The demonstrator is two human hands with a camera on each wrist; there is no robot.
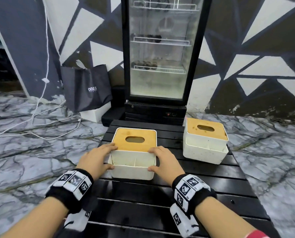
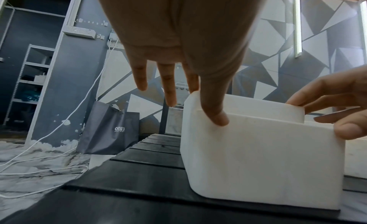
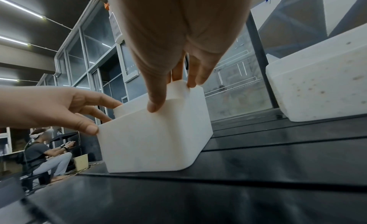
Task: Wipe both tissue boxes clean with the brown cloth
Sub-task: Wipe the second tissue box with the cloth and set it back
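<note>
A white tissue box with a bamboo lid (image 1: 134, 170) sits in the middle of the black slatted table (image 1: 143, 212). My left hand (image 1: 102, 157) grips its left front corner, thumb on the front rim and fingers reaching the lid edge. My right hand (image 1: 158, 158) grips the right front corner the same way. The left wrist view shows the thumb (image 2: 216, 116) pressed on the box (image 2: 258, 156). The right wrist view shows the right thumb (image 3: 157, 101) on the box (image 3: 151, 142). A second tissue box (image 1: 205, 152), speckled with dirt (image 3: 321, 89), stands at the back right. No brown cloth is in view.
A glass-door fridge (image 1: 160, 48) stands just behind the table. A dark tote bag (image 1: 86, 86) and white cables (image 1: 40, 121) lie on the marble floor at the left. A seated person (image 3: 39, 152) is far off to the left.
</note>
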